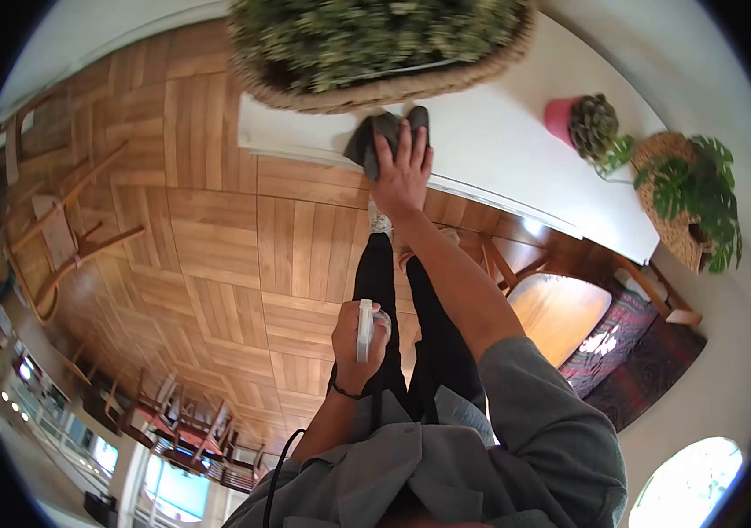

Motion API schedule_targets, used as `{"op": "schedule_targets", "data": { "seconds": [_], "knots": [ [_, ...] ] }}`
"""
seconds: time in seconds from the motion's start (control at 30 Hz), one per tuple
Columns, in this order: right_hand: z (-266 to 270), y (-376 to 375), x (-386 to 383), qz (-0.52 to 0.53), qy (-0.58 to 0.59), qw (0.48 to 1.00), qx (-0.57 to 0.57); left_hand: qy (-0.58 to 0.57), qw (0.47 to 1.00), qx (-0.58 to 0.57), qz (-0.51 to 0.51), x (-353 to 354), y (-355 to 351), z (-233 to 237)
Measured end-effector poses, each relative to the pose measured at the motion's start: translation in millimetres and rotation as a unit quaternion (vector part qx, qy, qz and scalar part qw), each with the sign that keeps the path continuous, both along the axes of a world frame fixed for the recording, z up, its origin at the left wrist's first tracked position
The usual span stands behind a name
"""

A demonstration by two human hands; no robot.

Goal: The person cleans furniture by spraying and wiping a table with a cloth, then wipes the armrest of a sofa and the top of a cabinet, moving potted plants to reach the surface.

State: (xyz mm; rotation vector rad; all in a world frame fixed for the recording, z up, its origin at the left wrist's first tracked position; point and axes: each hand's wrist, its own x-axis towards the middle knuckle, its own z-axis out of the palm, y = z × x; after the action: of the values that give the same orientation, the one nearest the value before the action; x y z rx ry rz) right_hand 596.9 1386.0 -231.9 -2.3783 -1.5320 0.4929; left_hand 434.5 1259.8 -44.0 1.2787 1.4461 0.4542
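My right hand [402,180] rests on a bunched dark grey cloth [360,145], its fingers extended over the folds. The cloth lies on the edge of a white shelf [490,136], just below a woven planter [375,99] full of green leaves. Lower in the view, my left hand [360,348] is closed around a spray bottle with a white head [365,331]. The bottle is seen from above and its lower part is mostly hidden by the hand.
A pink pot [559,121] with a succulent and a woven basket [668,189] with leafy plants stand further right on the shelf. Below them are a wooden chair [560,308] and a patterned cushion [609,343]. More chairs stand on the wooden floor [217,229] at left.
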Motion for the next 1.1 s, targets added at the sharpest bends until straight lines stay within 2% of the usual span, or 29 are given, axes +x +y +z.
{"op": "schedule_targets", "data": {
  "seconds": [0.07, 0.17, 0.27, 0.43, 0.53, 0.63, 0.87, 0.97, 1.1],
  "knots": [
    [3.9, 31.0, -36.3, 0.031, 0.035, 0.999, 0.000, 0.010, 0.999, 0.027, 0.016, -12.7, -1.9, -3.7],
    [-1.1, 70.4, -86.4, 0.107, 0.040, 0.993, 0.005, 0.028, 0.998, 0.004, 0.055, -31.0, -2.4, -2.0],
    [-12.4, 103.2, -129.3, 0.182, 0.024, 0.981, 0.062, 0.048, 0.994, 0.016, 0.092, -46.5, -4.4, -6.5],
    [-11.4, 122.5, -148.3, 0.206, -0.002, 0.976, 0.063, 0.044, 0.988, 0.026, 0.149, -61.5, -13.2, -5.6],
    [-6.9, 113.4, -121.7, 0.264, 0.012, 0.963, 0.050, 0.051, 0.988, 0.044, 0.139, -62.0, -16.7, -0.5],
    [-0.4, 83.8, -88.4, 0.260, -0.021, 0.965, 0.014, 0.034, 0.988, 0.013, 0.153, -53.4, -22.0, 5.3],
    [8.0, -20.7, 15.9, 0.161, -0.011, 0.987, -0.013, 0.016, 0.998, -0.001, 0.055, -25.2, -50.4, -8.3],
    [6.6, -69.7, 67.4, 0.100, -0.015, 0.995, -0.006, 0.033, 0.998, 0.048, -0.011, -3.2, -58.2, -16.3],
    [5.5, -137.4, 137.6, 0.030, -0.049, 0.998, -0.022, 0.013, 0.998, 0.004, -0.069, 31.5, -69.5, -15.9]
  ]
}}
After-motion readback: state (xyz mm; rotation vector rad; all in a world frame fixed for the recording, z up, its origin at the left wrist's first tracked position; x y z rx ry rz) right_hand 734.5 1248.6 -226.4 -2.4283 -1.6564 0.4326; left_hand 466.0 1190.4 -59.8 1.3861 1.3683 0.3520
